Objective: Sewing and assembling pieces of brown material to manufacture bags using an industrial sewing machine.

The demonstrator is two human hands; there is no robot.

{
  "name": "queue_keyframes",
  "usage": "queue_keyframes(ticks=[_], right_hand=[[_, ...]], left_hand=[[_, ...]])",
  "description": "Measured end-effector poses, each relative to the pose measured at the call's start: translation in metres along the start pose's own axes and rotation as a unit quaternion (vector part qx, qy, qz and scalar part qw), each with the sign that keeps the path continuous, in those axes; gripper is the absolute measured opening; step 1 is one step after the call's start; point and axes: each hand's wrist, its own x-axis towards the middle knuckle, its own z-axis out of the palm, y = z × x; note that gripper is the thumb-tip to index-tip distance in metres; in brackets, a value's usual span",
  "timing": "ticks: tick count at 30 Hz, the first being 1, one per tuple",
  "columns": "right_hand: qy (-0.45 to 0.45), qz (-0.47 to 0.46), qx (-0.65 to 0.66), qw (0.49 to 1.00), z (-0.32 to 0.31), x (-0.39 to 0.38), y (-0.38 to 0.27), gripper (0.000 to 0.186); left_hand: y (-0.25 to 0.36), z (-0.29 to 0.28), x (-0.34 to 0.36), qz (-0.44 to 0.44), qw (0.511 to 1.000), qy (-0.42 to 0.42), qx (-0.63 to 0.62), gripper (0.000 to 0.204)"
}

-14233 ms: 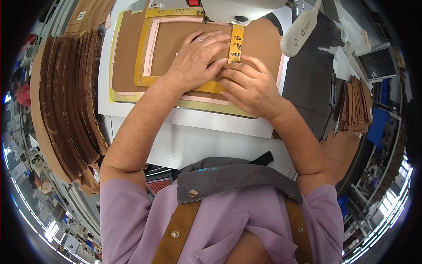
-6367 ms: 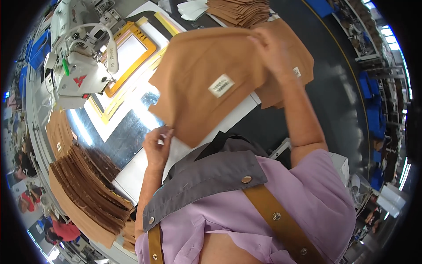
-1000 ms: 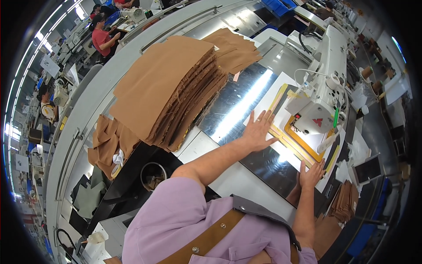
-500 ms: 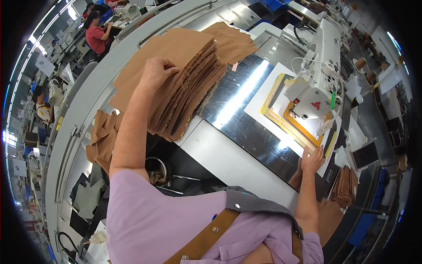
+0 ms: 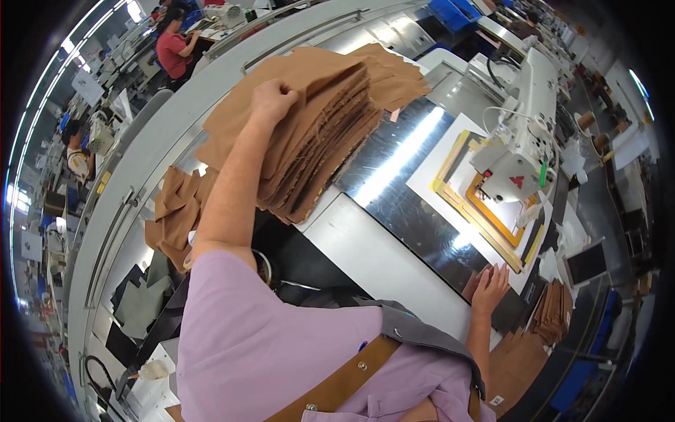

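Observation:
A thick stack of brown fabric pieces (image 5: pixel 320 130) with ragged edges lies on the table at the left. My left hand (image 5: pixel 274 102) is closed on the top fabric piece, which is raised and creased beside the fingers. At the right, my right hand (image 5: pixel 490 288) rests with fingers stretched near the edge of the shiny metal plate (image 5: pixel 383 176), holding nothing. Just beyond those fingertips lies a white sheet with a yellow-edged clamp frame (image 5: pixel 485 221). Over it stands the head of a white sewing machine (image 5: pixel 510 176).
More brown pieces (image 5: pixel 397 74) lie behind the stack. Folded brown fabric (image 5: pixel 179 211) sits left of my forearm, and another brown bundle (image 5: pixel 552 313) is at the far right. A grey rail (image 5: pixel 133 148) curves along the left. A person in red (image 5: pixel 172 46) sits beyond it.
My right hand has drawn back from the clamp frame toward the plate's near edge. The top fabric piece has creased up under my left hand's fingers. The whole view has shifted slightly.

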Motion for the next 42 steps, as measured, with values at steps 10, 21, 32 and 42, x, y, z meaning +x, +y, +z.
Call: queue_keyframes(ticks=[10,21,32,42], right_hand=[[-0.325,0.053,0.71,0.622,-0.041,0.0,-0.121,0.071],[-0.152,0.275,0.619,0.72,-0.024,-0.022,-0.019,0.046],[0.16,0.295,0.319,0.886,-0.042,-0.095,0.085,0.028],[-0.052,-0.156,0.292,0.942,-0.078,0.042,-0.055,0.054]], left_hand=[[0.171,0.076,-0.158,0.247,0.7,-0.528,-0.412,0.011],[0.136,0.175,-0.305,0.431,0.775,-0.395,-0.239,0.057],[0.119,0.186,-0.264,0.299,0.881,-0.347,-0.122,0.029],[0.224,0.154,-0.244,0.182,0.743,-0.577,-0.285,0.034]])
